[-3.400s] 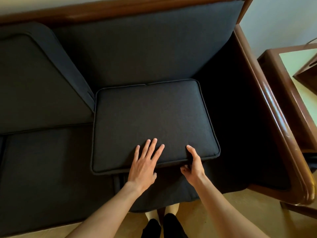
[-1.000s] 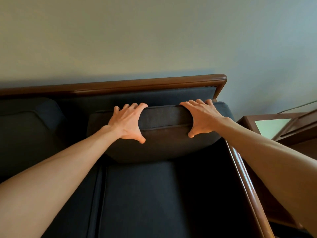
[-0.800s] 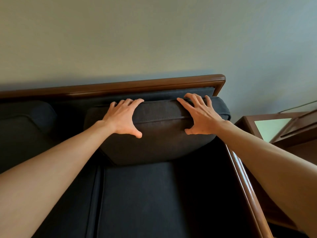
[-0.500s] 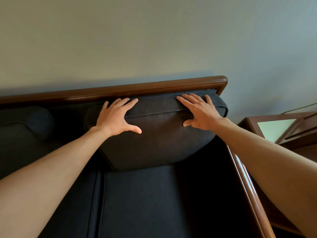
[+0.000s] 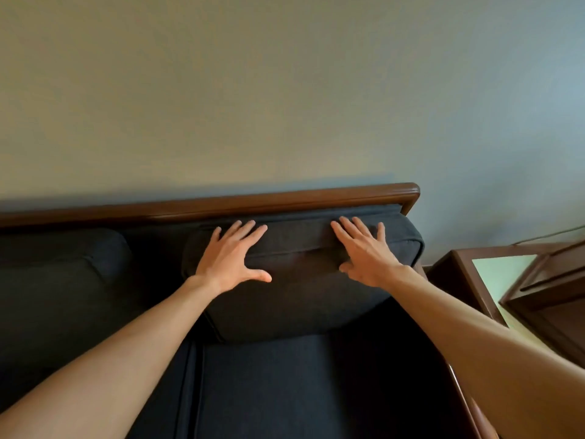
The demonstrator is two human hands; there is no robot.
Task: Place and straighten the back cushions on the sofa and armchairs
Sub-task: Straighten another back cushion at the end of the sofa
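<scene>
A dark grey back cushion (image 5: 300, 299) stands upright at the right end of the sofa, its top edge just under the brown wooden back rail (image 5: 221, 205). My left hand (image 5: 232, 256) lies flat on the cushion's upper left part, fingers straight and spread. My right hand (image 5: 364, 251) lies flat on its upper right part, fingers straight. A second dark back cushion (image 5: 63, 280) stands to the left, with a gap between the two. The dark seat cushion (image 5: 285, 391) lies below.
A plain wall (image 5: 285, 90) rises right behind the sofa. The wooden armrest (image 5: 465, 403) runs along the seat's right side. A brown wooden side table (image 5: 493, 274) with a pale top stands to the right of the sofa.
The cushion went from flat on the seat to upright against the backrest. Over the last second my hands let go of its top edge, flattened, and pushed it back under the rail.
</scene>
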